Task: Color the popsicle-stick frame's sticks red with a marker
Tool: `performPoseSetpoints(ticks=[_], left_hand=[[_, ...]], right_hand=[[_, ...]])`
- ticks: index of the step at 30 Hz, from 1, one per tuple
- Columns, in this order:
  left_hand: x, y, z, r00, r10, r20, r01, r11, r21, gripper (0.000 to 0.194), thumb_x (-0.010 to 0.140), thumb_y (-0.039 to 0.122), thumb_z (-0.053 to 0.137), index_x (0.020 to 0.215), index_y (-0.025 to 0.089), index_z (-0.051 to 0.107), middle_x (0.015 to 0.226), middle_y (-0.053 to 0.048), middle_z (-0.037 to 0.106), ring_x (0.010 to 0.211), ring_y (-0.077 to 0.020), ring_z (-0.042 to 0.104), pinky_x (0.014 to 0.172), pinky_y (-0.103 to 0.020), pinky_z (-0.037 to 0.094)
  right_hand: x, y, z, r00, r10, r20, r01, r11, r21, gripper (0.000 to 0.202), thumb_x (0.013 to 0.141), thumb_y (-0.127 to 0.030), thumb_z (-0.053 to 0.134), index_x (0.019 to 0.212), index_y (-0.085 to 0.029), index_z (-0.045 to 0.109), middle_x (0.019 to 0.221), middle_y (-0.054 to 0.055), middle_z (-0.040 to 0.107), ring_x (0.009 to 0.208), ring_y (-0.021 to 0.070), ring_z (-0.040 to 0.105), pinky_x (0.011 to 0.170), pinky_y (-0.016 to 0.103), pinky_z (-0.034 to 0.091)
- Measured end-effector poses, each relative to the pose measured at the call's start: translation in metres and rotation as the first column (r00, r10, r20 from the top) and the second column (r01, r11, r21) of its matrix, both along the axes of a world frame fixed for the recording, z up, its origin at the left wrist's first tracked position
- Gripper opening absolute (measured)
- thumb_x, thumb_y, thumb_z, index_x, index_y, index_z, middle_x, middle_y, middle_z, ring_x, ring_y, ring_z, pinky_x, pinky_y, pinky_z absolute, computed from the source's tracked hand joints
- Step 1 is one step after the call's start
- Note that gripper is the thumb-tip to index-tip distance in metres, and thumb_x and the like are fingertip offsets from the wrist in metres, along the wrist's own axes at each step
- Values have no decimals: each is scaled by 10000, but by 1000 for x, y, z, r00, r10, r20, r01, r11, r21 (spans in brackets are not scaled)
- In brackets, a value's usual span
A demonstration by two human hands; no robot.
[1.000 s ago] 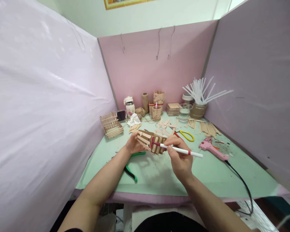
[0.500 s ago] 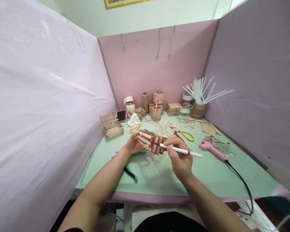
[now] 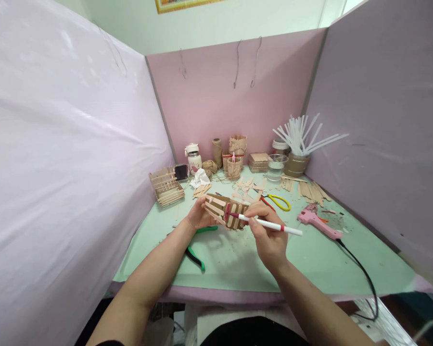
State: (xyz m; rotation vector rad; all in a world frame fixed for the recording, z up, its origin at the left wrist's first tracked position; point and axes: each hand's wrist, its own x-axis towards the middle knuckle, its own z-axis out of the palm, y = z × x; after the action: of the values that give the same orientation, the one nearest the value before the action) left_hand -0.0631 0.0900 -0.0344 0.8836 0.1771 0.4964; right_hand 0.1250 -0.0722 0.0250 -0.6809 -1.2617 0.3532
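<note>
Pale wooden slats on a small brown craft piece (image 3: 223,210) sit at the centre of the frame, raised above a mint-green tabletop (image 3: 234,276). A bare left hand (image 3: 199,215) grips the piece by its left end, fingers curled behind it. At right of centre, a right hand (image 3: 270,236) closes around a slim white pen with a red band and dark-red tip (image 3: 270,224), pinched between thumb and fingers, its tip at one red-coloured slat (image 3: 227,211); the slats to the right remain bare wood. Pliers with green-and-black handles (image 3: 197,260) lie below the left hand, partly hidden by the forearm. A pink glue gun (image 3: 319,224) with a black cord rests at right, and yellow-handled pliers (image 3: 278,197) lie just above the right hand. An open basket of wooden sticks (image 3: 169,195) stands at centre left; a brown pot (image 3: 296,166) of white strips stands toward the upper right.
</note>
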Motion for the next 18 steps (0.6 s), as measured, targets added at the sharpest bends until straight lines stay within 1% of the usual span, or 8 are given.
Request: performPoseSetpoints(ticks=[4,11,16,18], left_hand=[[0,0,0,1000,-10,-3,10,1000,-4,672,783,576,673,1296,144,638,1196,-139,736,1089,-327,683,975,-480,474],[0,-1,2,1000,-1,2,1,1000,-16,654,770,571,692,1262,141,661,1131,-129,755,1007,-297,703,919,-439,498],[0,1,0,1000,-7,-1,7,1000,-8,659,784,570,676,1286,144,647,1164,-140,746,1043,-320,696,947,-471,485],[0,1,0,1000,-2,5,2,1000,-10,658,785,567,674,1291,147,644,1152,-134,748,1028,-313,700,937,-460,489]], right_hand=[[1,0,0,1000,-4,6,4,1000,2,94,927,-231,583,878,-237,663,783,10,630,769,178,592,704,339,459],[0,1,-2,999,29,-15,-28,1000,13,101,931,-219,576,872,-239,656,775,4,619,758,174,582,703,337,461],[0,1,-2,1000,22,-13,-22,1000,6,94,931,-223,579,880,-238,657,793,9,623,767,176,582,707,341,458],[0,1,-2,1000,14,-6,-14,1000,3,91,930,-227,581,883,-239,658,799,11,626,774,177,582,709,342,454]])
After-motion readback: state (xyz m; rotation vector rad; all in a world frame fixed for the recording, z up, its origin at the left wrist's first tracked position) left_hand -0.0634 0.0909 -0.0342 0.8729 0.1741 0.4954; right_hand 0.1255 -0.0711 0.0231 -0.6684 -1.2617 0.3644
